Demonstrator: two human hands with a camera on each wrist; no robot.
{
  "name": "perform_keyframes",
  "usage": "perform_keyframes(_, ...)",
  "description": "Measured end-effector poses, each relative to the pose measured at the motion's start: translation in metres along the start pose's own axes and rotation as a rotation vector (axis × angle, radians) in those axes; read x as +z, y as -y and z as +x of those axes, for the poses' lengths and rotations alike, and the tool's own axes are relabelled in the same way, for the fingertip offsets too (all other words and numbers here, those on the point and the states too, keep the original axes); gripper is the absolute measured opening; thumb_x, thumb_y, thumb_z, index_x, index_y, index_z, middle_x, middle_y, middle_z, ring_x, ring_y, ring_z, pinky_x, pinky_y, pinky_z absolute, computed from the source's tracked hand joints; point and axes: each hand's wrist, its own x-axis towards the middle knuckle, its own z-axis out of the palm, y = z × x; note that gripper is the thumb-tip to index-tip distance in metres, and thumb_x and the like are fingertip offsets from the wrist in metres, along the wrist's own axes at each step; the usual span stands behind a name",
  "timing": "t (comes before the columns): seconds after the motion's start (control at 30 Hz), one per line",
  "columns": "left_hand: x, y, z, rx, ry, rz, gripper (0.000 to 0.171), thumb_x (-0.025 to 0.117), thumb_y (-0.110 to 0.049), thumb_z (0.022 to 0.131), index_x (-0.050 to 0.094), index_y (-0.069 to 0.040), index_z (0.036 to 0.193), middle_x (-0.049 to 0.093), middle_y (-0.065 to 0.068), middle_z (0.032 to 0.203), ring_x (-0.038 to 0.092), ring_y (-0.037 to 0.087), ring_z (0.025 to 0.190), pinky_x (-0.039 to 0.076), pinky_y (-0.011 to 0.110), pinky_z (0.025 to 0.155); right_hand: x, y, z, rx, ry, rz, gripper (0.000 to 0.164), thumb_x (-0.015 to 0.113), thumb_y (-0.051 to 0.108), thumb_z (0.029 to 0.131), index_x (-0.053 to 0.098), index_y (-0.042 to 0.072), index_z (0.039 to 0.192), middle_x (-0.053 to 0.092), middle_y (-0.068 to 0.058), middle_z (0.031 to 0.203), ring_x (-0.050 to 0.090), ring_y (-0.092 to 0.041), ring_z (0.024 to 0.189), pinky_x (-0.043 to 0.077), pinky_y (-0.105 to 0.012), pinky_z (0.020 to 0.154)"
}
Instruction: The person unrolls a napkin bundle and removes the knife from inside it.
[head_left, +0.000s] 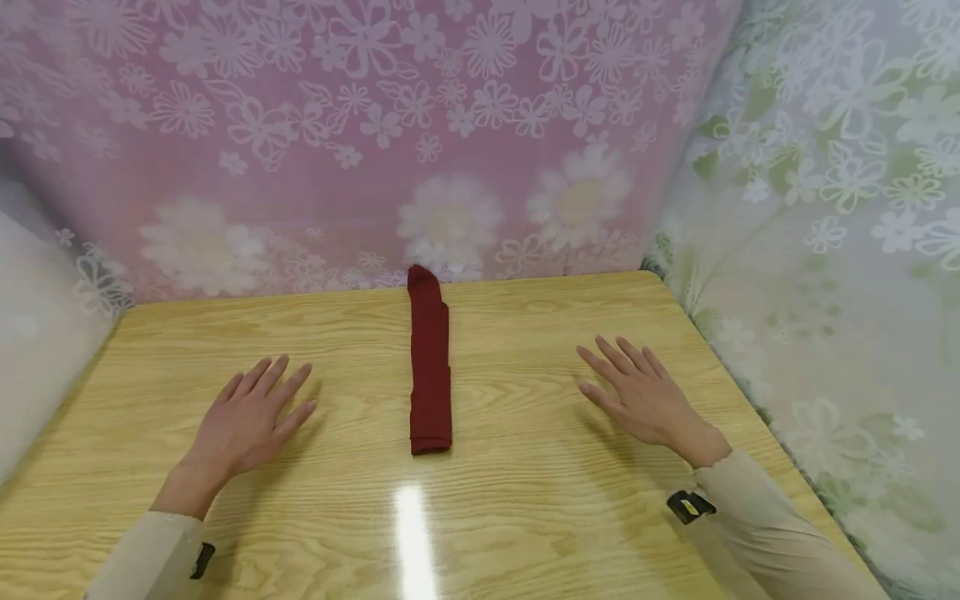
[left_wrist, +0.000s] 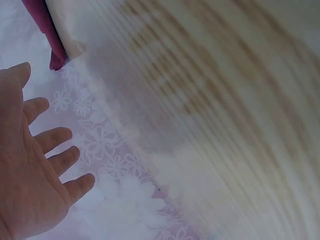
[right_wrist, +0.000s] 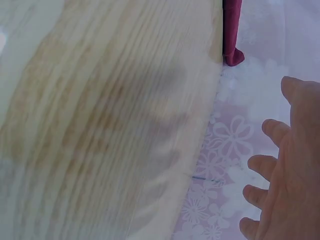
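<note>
Just behind maroon cloth point(head_left: 431, 367) — pink curtain point(head_left: 352, 175), wooden table point(head_left: 517, 500) beneath

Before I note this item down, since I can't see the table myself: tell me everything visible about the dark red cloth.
The dark red cloth is a plain, long, narrow strip that looks soft, perhaps knitted. It lies flat and folded, layers showing at its near end and along its right side. Its rounded far end pokes past the far edge of the wooden table it rests on. The left hand and right hand flank it, neither touching.
</note>
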Motion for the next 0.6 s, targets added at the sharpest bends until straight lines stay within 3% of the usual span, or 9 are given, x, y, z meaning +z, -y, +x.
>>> perform_keyframes(0.6, -0.006, -0.004, 0.011, 0.034, -0.004, 0.023, 0.062, 0.049, -0.047, 0.098, 0.038, -0.014, 0.148, 0.03, 0.021, 0.151, 0.024, 0.04, 0.138, 0.021, 0.061, 0.106, -0.005, 0.019, 0.007, -0.027, -0.012, 0.009, 0.062, 0.034, 0.054, 0.1, 0.023, 0.026, 0.154, 0.017, -0.009, 0.158, 0.007, -0.032, 0.144, 0.004, -0.055, 0.112)
